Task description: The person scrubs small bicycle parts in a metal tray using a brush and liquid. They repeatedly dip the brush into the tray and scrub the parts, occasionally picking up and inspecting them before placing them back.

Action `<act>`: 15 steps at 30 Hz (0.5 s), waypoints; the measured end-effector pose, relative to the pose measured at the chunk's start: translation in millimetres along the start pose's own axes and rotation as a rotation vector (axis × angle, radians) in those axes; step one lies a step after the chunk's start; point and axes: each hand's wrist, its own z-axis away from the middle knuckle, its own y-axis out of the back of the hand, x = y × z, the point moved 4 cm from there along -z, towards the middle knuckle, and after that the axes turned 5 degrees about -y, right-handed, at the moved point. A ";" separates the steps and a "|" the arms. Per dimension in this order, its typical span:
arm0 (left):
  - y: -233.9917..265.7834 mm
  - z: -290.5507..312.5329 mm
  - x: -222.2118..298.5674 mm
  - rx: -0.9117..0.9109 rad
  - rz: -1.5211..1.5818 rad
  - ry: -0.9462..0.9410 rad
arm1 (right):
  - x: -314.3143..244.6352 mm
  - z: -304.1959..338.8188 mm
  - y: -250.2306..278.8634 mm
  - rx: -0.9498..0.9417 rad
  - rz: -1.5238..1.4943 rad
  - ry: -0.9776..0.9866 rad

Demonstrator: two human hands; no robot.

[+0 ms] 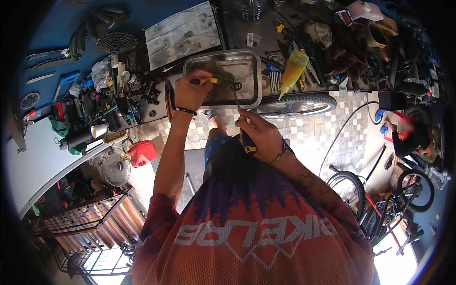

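Where the tray ends, a yellow bottle crowds close.

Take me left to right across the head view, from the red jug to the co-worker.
Red jug → left hand with a yellow-and-black tool → right hand with a long-shafted tool → yellow squeeze bottle → pale pink container → co-worker.

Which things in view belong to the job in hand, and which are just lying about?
Likely in the job:
tray
dark rings inside it
yellow-and-black tool, in the left hand
long-shafted tool, in the right hand

Probably just lying about:
yellow bottle
red jug
fan
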 end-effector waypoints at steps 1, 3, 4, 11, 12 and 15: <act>4.5 -2.6 3.0 0.038 -0.082 -0.024 | 1.5 -0.2 1.0 0.008 -0.012 0.004; -0.9 -7.4 -0.8 0.060 0.160 0.075 | 3.9 -0.3 2.1 0.015 -0.041 -0.002; -5.1 -8.2 0.0 0.088 0.194 0.020 | 5.0 -0.1 2.3 0.013 -0.058 -0.011; -20.1 -9.8 -11.1 0.104 0.058 -0.035 | 21.1 -0.1 20.8 0.078 -0.204 -0.027; -20.3 -9.8 -12.1 0.089 0.086 -0.007 | 21.6 -1.4 25.1 0.083 -0.196 -0.060; -19.7 -5.7 -3.1 0.169 -0.069 -0.100 | 27.5 -2.6 28.4 0.075 -0.160 -0.014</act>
